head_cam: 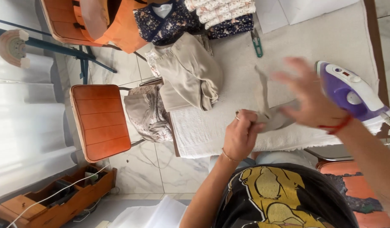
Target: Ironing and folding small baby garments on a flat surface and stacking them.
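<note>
A small piece of beige fabric lies just right of the frame's centre, on the white padded cloth that covers the ironing table. The left hand is curled into a fist on the fabric's left end, pinching it between thumb and fingers. The right hand is spread wide, fingers apart and blurred, over the fabric's right part; whether it touches the cloth I cannot tell. A red thread band circles that wrist.

Just right of the right hand, at the frame's right edge, a purple and white steam iron rests on the table (close beside the fingers, not gripped).

Above and left of the hands, near the frame's centre, a heap of folded beige garments sits on the white cloth. Further up, along the top edge, lie dark floral folded garments and a stack of pale patterned ones. A green-handled thread snipper lies just below that stack.

More beige and floral clothes hang off the table's left edge, next to an orange slatted chair at centre left. A wooden tray holding cables sits on the marble floor in the lower left.
</note>
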